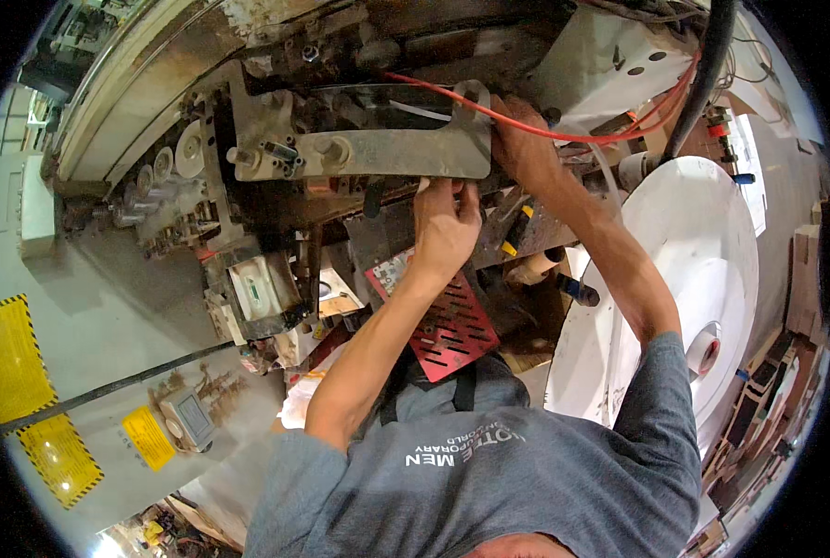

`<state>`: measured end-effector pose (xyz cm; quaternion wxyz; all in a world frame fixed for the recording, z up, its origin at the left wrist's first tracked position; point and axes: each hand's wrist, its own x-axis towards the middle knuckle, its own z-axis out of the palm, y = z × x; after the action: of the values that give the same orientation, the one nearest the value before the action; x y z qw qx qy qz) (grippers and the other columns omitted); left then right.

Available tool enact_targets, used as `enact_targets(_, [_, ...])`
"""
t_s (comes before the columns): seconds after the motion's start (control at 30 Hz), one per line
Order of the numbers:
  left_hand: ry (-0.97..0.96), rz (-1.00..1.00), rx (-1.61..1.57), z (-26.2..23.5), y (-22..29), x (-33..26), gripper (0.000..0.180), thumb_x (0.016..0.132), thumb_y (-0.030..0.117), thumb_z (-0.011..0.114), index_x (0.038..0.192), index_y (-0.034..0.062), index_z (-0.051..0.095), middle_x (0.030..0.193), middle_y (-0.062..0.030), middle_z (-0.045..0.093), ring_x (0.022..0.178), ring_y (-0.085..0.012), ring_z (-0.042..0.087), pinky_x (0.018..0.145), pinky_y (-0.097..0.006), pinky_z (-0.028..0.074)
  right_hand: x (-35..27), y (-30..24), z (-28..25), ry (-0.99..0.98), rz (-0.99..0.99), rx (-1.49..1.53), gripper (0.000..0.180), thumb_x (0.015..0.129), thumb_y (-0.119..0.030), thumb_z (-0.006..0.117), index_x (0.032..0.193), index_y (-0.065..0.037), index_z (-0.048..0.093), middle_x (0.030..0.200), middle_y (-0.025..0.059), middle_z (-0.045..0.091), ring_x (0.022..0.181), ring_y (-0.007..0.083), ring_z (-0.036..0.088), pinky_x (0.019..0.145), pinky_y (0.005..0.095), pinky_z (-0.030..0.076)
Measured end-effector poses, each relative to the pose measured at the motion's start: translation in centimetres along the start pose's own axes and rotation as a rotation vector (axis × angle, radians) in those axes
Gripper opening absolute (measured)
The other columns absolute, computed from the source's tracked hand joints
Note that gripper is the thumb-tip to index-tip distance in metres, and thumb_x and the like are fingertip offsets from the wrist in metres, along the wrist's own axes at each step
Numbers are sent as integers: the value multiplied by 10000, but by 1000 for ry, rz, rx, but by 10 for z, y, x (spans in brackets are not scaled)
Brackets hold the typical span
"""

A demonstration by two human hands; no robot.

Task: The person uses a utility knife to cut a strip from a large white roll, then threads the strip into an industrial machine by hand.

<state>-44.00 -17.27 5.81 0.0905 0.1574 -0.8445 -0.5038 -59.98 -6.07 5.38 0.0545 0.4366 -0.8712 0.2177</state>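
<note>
A long grey metal bracket plate (387, 153) with rounded corners lies across the machine in front of me. My left hand (446, 228) is raised to its lower edge, fingers bent and pressed together, their tips partly hidden under the plate. Whatever they pinch there is out of sight. At the plate's right end is my right hand (524, 139), reaching in behind it, so its fingers are mostly covered. A red hose (564, 138) crosses over that hand. Bolts and a round knob (329, 149) stick out of the plate's left half.
Below my hands sits a red slotted plate (448, 325). A big white disc-shaped reel (722, 270) stands beside my right arm. A thick black cable (699, 84) hangs at upper right. Rollers (190, 149) and yellow warning labels (10, 358) are on the left.
</note>
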Motion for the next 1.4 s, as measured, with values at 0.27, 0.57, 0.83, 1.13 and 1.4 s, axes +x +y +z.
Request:
enact_targets(0.27, [362, 385, 525, 35, -22, 50, 289, 886, 131, 630, 1133, -13, 595, 1128, -218, 614, 1027, -413, 575, 861, -508, 461, 8, 8, 9, 212, -129, -152, 461, 755, -52, 655, 1194, 6, 526, 1055, 214, 607, 1012, 424, 576, 855, 506, 499])
enact_targets(0.57, [69, -24, -48, 0, 29, 12, 262, 914, 99, 625, 1139, -34, 614, 1055, -134, 658, 989, -259, 628, 901, -397, 493, 29, 8, -6, -102, -11, -359, 378, 828, -107, 601, 1186, 9, 564, 930, 163, 655, 920, 370, 647, 774, 458, 541])
enact_targets(0.83, [324, -193, -140, -73, 0, -90, 303, 898, -11, 610, 1200, -37, 623, 1090, -89, 684, 1009, -154, 626, 911, -289, 488, 33, -11, 12, 53, 19, -1, 470, 829, -21, 568, 1294, -43, 509, 1020, 234, 640, 974, 418, 635, 820, 478, 537])
enact_targets(1.13, [316, -302, -277, -83, -26, -39, 268, 904, 152, 674, 1041, -76, 641, 923, -145, 687, 777, -166, 623, 689, -285, 502, 32, -4, -15, -77, 104, 214, 416, 773, -39, 655, 1174, -40, 544, 981, 263, 630, 944, 473, 613, 776, 509, 514])
enact_targets(1.4, [282, -577, -757, -66, -8, -23, 295, 932, 268, 685, 839, -7, 632, 721, -87, 667, 543, -125, 586, 485, -263, 415, 30, 1, -28, -185, 73, 289, 335, 779, -40, 650, 1097, 2, 554, 969, 284, 648, 900, 484, 630, 729, 517, 507])
